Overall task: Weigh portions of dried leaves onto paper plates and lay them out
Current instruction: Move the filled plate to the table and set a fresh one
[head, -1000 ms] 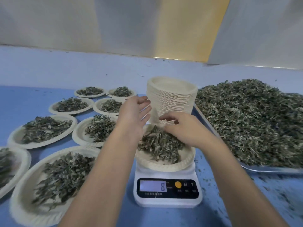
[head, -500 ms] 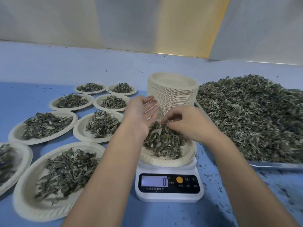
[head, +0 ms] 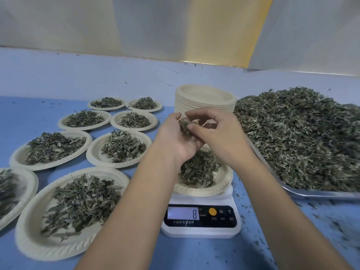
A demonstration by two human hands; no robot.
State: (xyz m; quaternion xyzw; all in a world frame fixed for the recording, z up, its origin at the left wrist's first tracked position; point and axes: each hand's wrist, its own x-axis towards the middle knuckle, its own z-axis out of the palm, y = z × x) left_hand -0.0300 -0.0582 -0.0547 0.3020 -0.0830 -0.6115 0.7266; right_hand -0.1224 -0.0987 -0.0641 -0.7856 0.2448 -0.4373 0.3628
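The left hand [head: 175, 141] cups a small clump of dried green leaves [head: 184, 126], the right hand [head: 220, 135] pinches it; at their six o'clock, a cream paper plate [head: 224, 185] on a white digital scale [head: 200, 232].

Dried leaves [head: 196, 170] on paper plate [head: 203, 191] atop scale [head: 200, 233]

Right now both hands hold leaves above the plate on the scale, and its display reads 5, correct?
No: the head view shows the display reading 8. The left hand and right hand do hold leaves above the plate on the scale.
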